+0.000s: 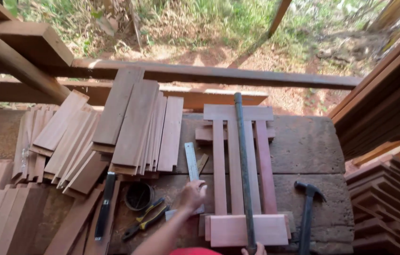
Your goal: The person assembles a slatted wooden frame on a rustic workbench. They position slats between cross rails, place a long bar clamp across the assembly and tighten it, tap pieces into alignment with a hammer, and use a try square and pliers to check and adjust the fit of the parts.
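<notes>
My left hand (193, 194) reaches onto the workbench and rests on the near end of a metal ruler (192, 161). My right hand (253, 249) shows only at the bottom edge, gripping the near end of a long grey pipe clamp (243, 165). The clamp lies lengthwise over a wooden frame (237, 179) made of three upright slats between a top board and a bottom board. The ruler sits just left of the frame.
A black hammer (307, 208) lies right of the frame. Pliers (147, 218), a round tin (139, 196) and a black-handled tool (105, 205) lie left. Stacks of thin boards (133, 127) cover the left bench. Stacked planks (384, 113) stand right. A wooden rail (209, 73) runs behind.
</notes>
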